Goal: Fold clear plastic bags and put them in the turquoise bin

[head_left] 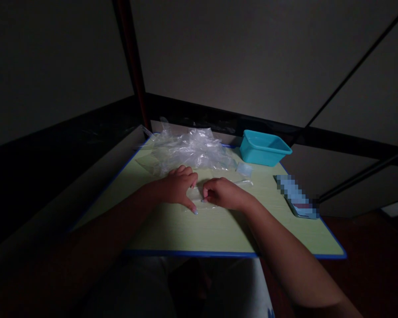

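A clear plastic bag (pixel 195 194) lies flat on the table in front of me, between my two hands and partly under them. My left hand (pixel 181 185) rests at its left side, thumb spread away from the curved fingers. On the right, my right hand (pixel 223 192) has its fingers curled and pinched together at the clear plastic. Just beyond both hands spreads a loose, crumpled heap of clear plastic bags (pixel 195 148). Next to the heap sits a small pale blue packet (pixel 244 169).
A turquoise plastic basket (pixel 263 154) stands at the table's back right. Nearer the right edge lies a blurred-out, phone-like flat object (pixel 296 196). The pale green table (pixel 192 234) has a blue rim, with walls behind and to the left.
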Demonstrator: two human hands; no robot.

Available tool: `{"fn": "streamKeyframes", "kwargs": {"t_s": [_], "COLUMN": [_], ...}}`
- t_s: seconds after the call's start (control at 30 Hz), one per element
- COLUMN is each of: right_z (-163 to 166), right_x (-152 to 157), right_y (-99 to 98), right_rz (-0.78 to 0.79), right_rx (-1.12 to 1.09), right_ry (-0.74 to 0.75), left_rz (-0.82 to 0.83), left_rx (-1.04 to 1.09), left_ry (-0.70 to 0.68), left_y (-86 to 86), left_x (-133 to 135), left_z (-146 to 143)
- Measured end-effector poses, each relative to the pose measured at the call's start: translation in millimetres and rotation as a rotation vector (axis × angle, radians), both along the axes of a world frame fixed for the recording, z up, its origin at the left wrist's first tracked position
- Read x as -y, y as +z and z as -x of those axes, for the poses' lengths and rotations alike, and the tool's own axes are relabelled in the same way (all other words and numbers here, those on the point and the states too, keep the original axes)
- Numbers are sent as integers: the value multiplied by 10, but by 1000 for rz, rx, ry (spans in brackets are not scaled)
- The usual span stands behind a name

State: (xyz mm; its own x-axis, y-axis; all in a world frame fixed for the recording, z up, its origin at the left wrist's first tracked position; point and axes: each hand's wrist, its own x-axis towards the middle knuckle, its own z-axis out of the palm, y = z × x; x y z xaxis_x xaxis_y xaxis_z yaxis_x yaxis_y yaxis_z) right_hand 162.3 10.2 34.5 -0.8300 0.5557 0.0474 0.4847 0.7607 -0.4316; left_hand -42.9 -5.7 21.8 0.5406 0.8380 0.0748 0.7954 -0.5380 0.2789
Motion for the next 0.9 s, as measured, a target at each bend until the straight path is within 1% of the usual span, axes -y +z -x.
{"fn": "streamKeyframes", "kwargs": {"t_s": [0.13, 0.2, 0.3, 0.4, 0.5, 0.63, 0.8, 0.9], "right_z": [-14, -26, -45, -59, -71, -105, -152, -138], "right_x": [5, 10, 13, -4, -39, -97, -137, -134], "right_y": [15, 29, 47, 55, 60, 78, 95, 67], "right_rz": [34, 57, 52, 29, -34, -111, -177, -151], "right_rx": [23, 32, 19, 9, 43, 91, 42, 58], "right_ry": [-8, -16, -4, -30, -123, -225, -247, -238], "left_rz": [-5, 1, -13, -44, -40, -11, 13, 17], "left_rx": [-6, 31, 92, 69, 31, 29, 41, 32], "left_ry": [21, -4, -27, 34, 74, 45, -4, -27], "left_y": [-11, -3, 21, 36, 30, 20, 3, -19], "left_x": [-13, -16, -21, -31, -44, -56, -69, -75], "left_z": [-11, -25, -33, -13, 13, 18, 12, 8]}}
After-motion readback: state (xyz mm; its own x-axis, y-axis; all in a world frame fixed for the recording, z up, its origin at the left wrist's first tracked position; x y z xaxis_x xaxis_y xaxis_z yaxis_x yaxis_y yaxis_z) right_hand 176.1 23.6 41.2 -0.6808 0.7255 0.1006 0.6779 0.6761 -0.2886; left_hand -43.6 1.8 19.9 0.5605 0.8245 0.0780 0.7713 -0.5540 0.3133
